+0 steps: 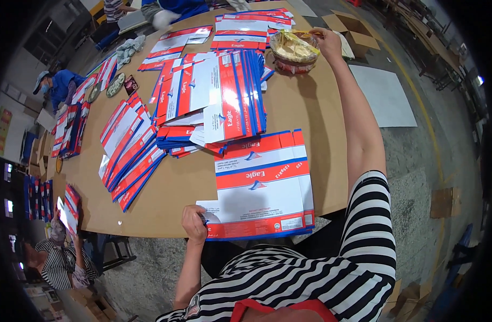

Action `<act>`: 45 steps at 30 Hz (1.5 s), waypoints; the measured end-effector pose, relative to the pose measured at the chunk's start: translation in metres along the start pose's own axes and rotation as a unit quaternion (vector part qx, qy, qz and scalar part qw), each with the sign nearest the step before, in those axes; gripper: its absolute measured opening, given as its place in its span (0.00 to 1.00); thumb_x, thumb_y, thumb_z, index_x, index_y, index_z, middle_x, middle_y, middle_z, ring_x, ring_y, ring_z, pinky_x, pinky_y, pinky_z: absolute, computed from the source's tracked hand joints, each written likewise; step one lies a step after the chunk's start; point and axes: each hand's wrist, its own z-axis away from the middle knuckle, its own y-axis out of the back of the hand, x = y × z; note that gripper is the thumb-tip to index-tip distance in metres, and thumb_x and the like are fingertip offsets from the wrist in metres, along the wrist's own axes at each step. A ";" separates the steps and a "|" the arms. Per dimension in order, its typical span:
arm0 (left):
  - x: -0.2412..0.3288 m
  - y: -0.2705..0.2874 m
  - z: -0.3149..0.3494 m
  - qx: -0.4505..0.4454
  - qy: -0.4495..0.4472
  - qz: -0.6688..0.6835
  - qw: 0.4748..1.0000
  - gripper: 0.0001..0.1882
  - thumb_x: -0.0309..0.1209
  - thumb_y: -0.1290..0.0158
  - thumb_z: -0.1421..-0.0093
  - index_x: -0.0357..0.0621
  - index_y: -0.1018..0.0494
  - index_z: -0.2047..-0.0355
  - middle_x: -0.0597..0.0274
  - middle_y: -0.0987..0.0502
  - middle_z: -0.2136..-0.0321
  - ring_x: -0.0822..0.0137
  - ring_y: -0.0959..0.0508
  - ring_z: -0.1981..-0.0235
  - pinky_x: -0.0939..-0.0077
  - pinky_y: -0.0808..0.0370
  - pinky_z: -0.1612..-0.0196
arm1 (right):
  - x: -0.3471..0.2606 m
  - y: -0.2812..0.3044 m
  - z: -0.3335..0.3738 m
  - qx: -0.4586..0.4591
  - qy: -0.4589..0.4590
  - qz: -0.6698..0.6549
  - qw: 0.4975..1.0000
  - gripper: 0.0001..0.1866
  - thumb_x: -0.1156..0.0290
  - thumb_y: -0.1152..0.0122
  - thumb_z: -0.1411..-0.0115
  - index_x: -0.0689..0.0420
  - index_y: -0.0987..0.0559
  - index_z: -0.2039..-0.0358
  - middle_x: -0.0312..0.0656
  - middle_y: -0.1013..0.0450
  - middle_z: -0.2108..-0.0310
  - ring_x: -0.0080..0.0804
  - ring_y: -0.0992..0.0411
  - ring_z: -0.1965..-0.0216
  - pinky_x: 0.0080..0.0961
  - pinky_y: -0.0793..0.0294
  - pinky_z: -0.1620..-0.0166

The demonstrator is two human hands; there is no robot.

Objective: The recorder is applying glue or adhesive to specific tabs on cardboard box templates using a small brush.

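A flat printed carton sheet [262, 198], white, red and blue, lies at the table edge before me, another just beneath it. My left hand [194, 224] is closed on its near left corner. My right arm stretches to the far right of the table. There my right hand [327, 44], fingers pinched together, is at the rim of a round bowl [293, 51] lined with yellowish plastic. Whatever those fingers hold is too small to make out. Beyond the sheet, a large pile of the same flat cartons [224, 96] leans in overlapping layers.
More carton sheets fan out at the left [130, 150] and stack at the far side [246, 27]. Around the table [326, 107], a person in blue [61, 88] and one in stripes [61, 263] handle cartons. An open cardboard box [353, 32] stands on the floor at right.
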 end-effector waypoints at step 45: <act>0.007 0.003 -0.005 -0.020 0.019 0.005 1.000 0.23 0.39 0.68 0.34 0.36 0.29 0.75 0.49 0.27 0.75 0.51 0.27 0.71 0.63 0.31 0.65 | 0.012 -0.002 -0.024 -0.103 -0.035 0.028 0.994 0.10 0.65 0.41 0.48 0.55 0.20 0.68 0.45 0.23 0.73 0.39 0.24 0.70 0.33 0.28 0.65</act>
